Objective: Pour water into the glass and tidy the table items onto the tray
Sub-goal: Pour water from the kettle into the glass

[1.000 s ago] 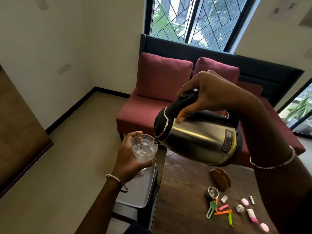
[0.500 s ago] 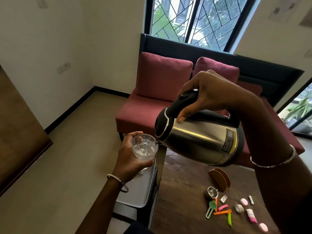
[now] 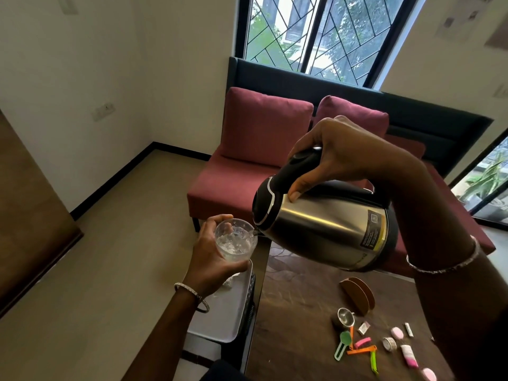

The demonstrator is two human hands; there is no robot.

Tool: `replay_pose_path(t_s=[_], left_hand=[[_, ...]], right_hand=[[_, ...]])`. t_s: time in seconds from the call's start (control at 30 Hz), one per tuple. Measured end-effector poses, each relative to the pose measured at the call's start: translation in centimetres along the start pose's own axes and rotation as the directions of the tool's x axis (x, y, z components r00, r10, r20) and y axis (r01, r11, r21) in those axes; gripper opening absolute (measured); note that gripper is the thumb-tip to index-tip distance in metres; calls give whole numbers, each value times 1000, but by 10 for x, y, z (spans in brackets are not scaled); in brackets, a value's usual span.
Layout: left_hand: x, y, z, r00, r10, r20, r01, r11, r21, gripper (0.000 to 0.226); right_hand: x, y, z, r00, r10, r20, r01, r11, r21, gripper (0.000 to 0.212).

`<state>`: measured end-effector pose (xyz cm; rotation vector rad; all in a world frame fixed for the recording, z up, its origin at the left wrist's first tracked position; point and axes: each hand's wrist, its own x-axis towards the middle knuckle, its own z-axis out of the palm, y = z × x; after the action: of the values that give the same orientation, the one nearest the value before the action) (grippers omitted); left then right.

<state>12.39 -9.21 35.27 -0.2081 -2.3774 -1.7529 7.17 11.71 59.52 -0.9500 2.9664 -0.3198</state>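
Observation:
My right hand (image 3: 338,149) grips the black handle of a steel kettle (image 3: 327,226), which is tilted with its spout touching the rim of a clear glass (image 3: 235,240). My left hand (image 3: 211,259) holds that glass up, left of the kettle and above the grey tray (image 3: 220,325). Water lies in the glass. On the dark wooden table (image 3: 297,325) sit a small metal strainer (image 3: 345,316), a green spoon (image 3: 343,343), orange and pink clips (image 3: 361,346), a pink-and-white tube (image 3: 409,358), pink pads (image 3: 397,332), sachets (image 3: 363,328) and a small tin (image 3: 389,343).
A brown semicircular coaster holder (image 3: 360,295) stands behind the small items. The tray rests on a low stand left of the table. A maroon sofa (image 3: 247,166) is beyond the table, under a window. Beige floor lies to the left.
The kettle and the glass stay nearly still, spout at the rim. The water level looks slightly higher.

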Motion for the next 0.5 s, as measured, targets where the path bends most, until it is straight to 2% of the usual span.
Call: replay_pose_path(t_s=[0.5], left_hand=[[5, -1, -1, 1000, -3, 10, 3, 1000, -14, 91]], right_hand=[[3, 1, 0, 1000, -8, -9, 8, 1000, -8, 73]])
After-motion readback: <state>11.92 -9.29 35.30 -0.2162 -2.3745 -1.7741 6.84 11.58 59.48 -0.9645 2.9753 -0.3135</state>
